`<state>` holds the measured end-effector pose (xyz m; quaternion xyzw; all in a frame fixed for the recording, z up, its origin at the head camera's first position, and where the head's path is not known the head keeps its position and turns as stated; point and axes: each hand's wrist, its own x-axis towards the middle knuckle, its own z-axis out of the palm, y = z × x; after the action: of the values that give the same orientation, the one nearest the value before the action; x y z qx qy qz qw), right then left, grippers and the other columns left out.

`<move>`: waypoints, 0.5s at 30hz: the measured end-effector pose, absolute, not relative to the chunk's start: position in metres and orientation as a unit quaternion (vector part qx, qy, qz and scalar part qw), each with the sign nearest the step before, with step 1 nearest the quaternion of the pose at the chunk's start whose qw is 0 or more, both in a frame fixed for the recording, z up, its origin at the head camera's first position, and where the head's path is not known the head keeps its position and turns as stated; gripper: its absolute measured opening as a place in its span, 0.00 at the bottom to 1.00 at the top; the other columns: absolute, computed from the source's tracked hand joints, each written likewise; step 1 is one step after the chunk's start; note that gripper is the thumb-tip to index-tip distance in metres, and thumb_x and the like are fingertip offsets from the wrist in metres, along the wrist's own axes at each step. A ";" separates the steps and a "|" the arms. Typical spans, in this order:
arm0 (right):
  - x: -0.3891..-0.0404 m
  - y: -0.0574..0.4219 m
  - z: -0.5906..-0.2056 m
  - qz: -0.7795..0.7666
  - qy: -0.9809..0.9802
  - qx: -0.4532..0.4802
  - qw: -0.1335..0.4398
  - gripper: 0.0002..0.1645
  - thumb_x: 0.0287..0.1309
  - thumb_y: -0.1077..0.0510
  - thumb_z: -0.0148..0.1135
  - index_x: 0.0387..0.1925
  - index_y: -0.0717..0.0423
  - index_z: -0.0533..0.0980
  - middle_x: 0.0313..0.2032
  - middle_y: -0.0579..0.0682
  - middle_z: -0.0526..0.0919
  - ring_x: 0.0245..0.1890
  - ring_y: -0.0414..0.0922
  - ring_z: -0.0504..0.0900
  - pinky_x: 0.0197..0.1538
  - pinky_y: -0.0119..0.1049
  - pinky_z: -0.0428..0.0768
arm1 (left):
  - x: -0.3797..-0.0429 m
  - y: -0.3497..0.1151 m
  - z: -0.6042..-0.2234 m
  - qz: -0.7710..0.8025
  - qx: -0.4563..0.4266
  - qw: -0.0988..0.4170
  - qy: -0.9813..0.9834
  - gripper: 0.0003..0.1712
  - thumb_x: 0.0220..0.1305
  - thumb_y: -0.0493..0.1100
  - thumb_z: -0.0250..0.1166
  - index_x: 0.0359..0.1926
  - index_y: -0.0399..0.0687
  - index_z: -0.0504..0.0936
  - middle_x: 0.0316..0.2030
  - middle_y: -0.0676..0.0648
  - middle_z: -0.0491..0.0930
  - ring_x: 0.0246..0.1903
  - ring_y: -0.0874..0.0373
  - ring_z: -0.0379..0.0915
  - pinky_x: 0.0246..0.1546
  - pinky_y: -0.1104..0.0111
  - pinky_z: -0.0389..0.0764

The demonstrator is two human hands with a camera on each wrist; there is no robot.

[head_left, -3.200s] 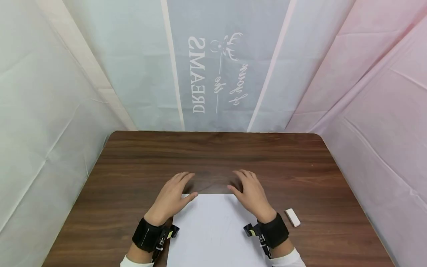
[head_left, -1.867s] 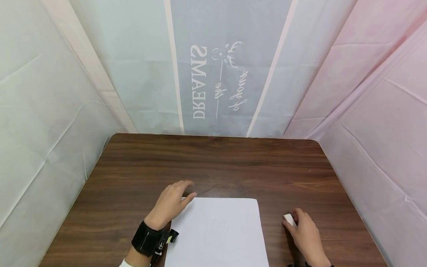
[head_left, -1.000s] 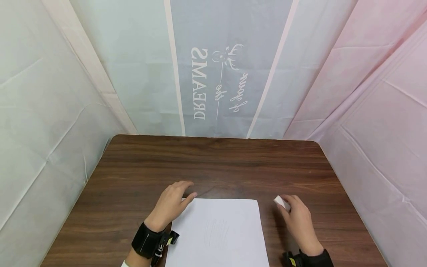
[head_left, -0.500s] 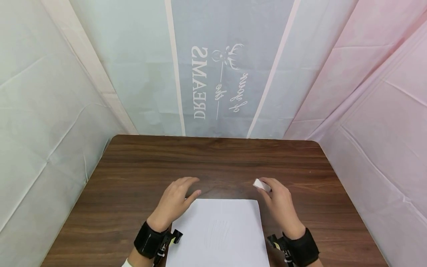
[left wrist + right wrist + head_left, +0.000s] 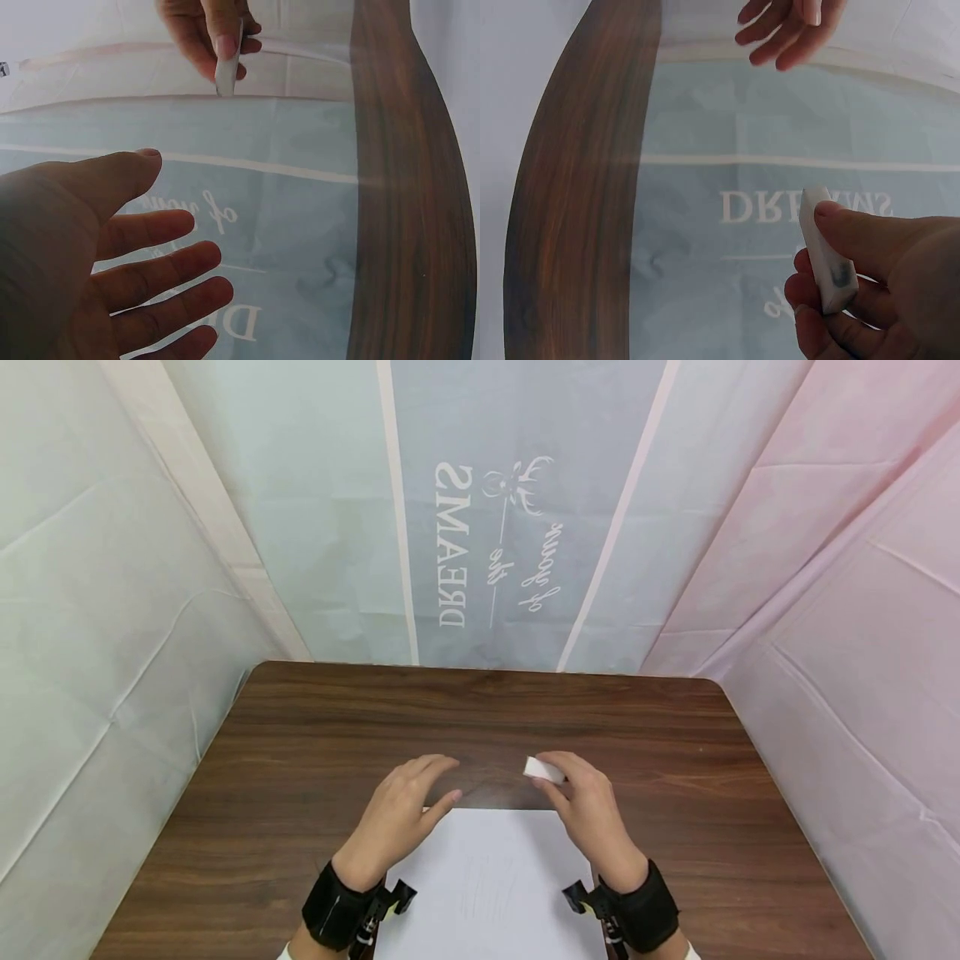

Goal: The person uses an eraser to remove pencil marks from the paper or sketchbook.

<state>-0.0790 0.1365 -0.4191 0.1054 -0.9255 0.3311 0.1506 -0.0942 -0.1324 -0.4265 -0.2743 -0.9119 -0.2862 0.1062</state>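
Note:
My right hand (image 5: 592,810) pinches a white eraser (image 5: 543,770) between thumb and fingers, above the far edge of the paper. In the right wrist view the eraser (image 5: 826,255) shows a dark smudge near one end. My left hand (image 5: 397,814) hovers over the paper's far left corner, thumb and fingers apart and nothing between them; the left wrist view shows its fingers (image 5: 165,270) spread. Under both hands lies a white sheet of paper (image 5: 487,885) with faint pencil strokes in its middle.
The paper lies on a dark wooden table (image 5: 480,710). Behind the table hangs a pale blue cloth (image 5: 330,527) with mirrored lettering; a whitish cloth (image 5: 112,610) stands at the left and a pink one (image 5: 847,610) at the right. Black bands with cameras circle both wrists.
My right hand went right to the eraser lying on the table, picked it up and brought it left over the paper's far edge. My left hand shifted slightly right.

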 end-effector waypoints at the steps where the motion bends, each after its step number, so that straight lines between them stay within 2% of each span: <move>1: -0.079 0.134 -0.419 0.332 -0.924 0.112 0.154 0.21 0.52 0.64 0.75 0.50 0.58 0.82 0.48 0.55 0.87 0.44 0.49 0.88 0.38 0.36 0.89 | -0.093 -0.132 -0.426 -0.286 -0.277 0.109 -0.911 0.25 0.67 0.51 0.68 0.61 0.47 0.79 0.57 0.47 0.82 0.57 0.52 0.81 0.57 0.55 0.82; 5: -0.076 0.123 -0.421 0.340 -0.917 0.137 0.160 0.21 0.50 0.65 0.76 0.48 0.58 0.83 0.45 0.54 0.88 0.42 0.46 0.87 0.35 0.32 0.86 | -0.090 -0.130 -0.423 -0.286 -0.288 0.125 -0.905 0.25 0.66 0.50 0.69 0.61 0.48 0.80 0.57 0.48 0.82 0.56 0.53 0.81 0.55 0.57 0.83; 10: -0.073 0.114 -0.423 0.367 -0.907 0.151 0.139 0.19 0.50 0.65 0.76 0.46 0.55 0.83 0.41 0.51 0.88 0.40 0.43 0.86 0.36 0.29 0.84 | -0.086 -0.127 -0.420 -0.291 -0.305 0.153 -0.894 0.23 0.65 0.49 0.70 0.60 0.51 0.81 0.56 0.50 0.83 0.57 0.55 0.81 0.56 0.57 0.83; 15: -0.069 0.108 -0.426 0.372 -0.903 0.177 0.120 0.20 0.49 0.64 0.77 0.46 0.53 0.83 0.39 0.48 0.87 0.38 0.41 0.85 0.36 0.28 0.83 | -0.082 -0.126 -0.420 -0.290 -0.311 0.145 -0.893 0.24 0.65 0.49 0.70 0.60 0.50 0.80 0.57 0.50 0.82 0.57 0.55 0.81 0.55 0.59 0.84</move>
<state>-0.0689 0.1080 -0.4258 0.1769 -0.9031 0.3723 0.1204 -0.0815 -0.1257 -0.4204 -0.3113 -0.8932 -0.2901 0.1452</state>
